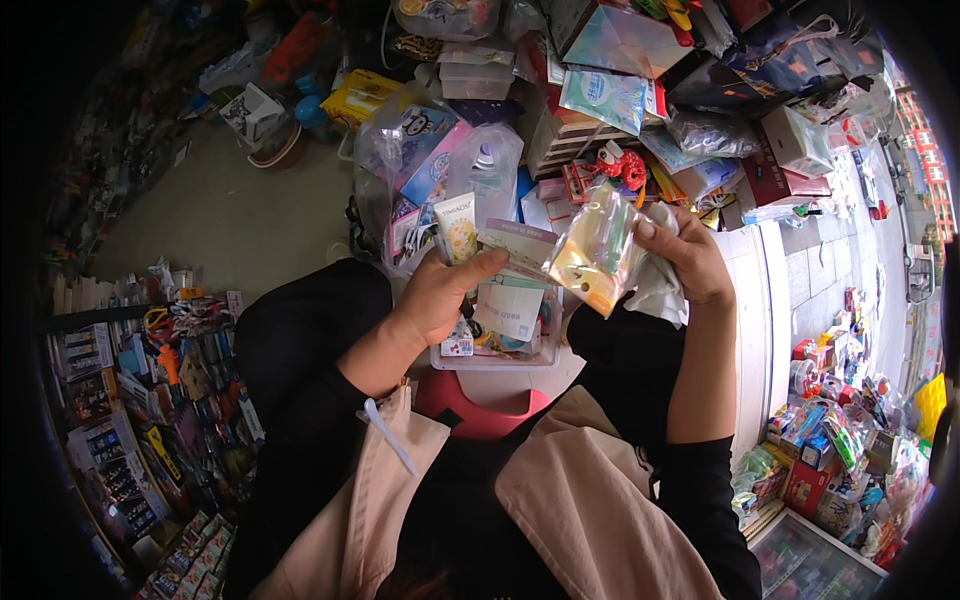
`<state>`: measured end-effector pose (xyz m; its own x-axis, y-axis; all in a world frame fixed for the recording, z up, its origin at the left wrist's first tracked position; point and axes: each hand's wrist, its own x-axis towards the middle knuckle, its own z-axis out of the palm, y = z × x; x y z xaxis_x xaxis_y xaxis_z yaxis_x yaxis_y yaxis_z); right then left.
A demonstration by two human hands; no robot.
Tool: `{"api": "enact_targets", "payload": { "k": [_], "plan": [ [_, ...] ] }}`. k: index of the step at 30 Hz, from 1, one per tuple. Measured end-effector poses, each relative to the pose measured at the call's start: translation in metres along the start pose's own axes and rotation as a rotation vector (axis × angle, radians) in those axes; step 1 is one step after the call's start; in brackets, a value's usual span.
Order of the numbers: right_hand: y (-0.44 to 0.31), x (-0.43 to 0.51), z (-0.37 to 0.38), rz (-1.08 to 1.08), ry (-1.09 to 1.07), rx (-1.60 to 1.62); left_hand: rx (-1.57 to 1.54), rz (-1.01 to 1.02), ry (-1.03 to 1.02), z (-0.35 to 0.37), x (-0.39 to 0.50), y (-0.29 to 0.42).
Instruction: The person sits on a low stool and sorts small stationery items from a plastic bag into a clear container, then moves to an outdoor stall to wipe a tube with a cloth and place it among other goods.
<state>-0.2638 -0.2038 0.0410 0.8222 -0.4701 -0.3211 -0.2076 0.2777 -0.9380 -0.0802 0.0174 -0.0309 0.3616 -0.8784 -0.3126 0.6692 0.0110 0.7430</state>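
Note:
My left hand (pixel 439 296) holds a white cosmetic tube (pixel 457 227) with a daisy print, together with a flat printed carton (pixel 525 244). In my right hand (pixel 682 251) are a clear plastic packet (pixel 596 251) with a yellow-orange lower part and a crumpled white cloth or tissue (pixel 658 289). The packet's left edge lies close to the carton; whether they touch I cannot tell. Below both hands, between my knees, a clear plastic bin (pixel 497 364) holds small packaged items and a white card (pixel 508 310) bearing writing.
Clear plastic bags (pixel 484 161) of boxed goods lie ahead. Stacked boxes, packets and a red toy (pixel 631 169) stand ahead right. A pink-red plastic stool (pixel 487 409) is under the bin. Shelves of small goods (pixel 157 405) line the left; piled packages (pixel 847 442) lie at the right.

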Motion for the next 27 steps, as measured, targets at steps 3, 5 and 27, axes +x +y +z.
{"api": "enact_targets", "payload": {
  "k": [3,5,27],
  "plan": [
    [0.006,0.002,0.006,0.029,-0.065,0.013,-0.015,-0.030,0.021,0.000,0.000,-0.002],
    [0.011,0.003,0.013,0.050,-0.076,0.035,-0.025,-0.068,0.034,0.000,-0.002,-0.003],
    [0.019,0.027,-0.009,-0.056,0.038,0.402,-0.304,-0.121,-0.217,-0.034,0.022,0.001]
  ]
}}
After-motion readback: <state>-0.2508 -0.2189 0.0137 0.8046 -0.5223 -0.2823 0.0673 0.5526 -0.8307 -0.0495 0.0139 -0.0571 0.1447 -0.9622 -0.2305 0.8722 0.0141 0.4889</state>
